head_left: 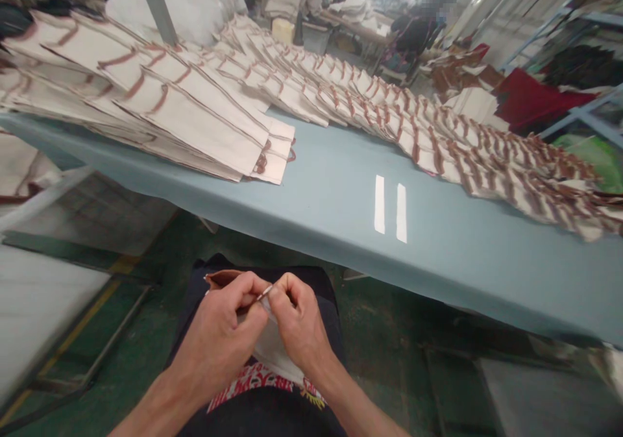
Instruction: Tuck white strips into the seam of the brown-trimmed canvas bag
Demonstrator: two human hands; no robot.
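Note:
My left hand point(221, 330) and my right hand point(296, 323) meet over my lap, below the table's near edge. Both pinch the top edge of a cream cloth bag point(272, 349) with a brown handle point(221, 279). The fingers of each hand are closed on the fabric and the thumbs nearly touch. Most of the bag is hidden under my hands and lies on my dark trousers.
A pale blue table point(341, 210) bears two white tape strips point(389, 206). A stack of cream bags with brown handles point(195, 112) lies at its left, and a long overlapping row point(438, 132) runs to the right. A person point(418, 31) sits far back. The floor is green.

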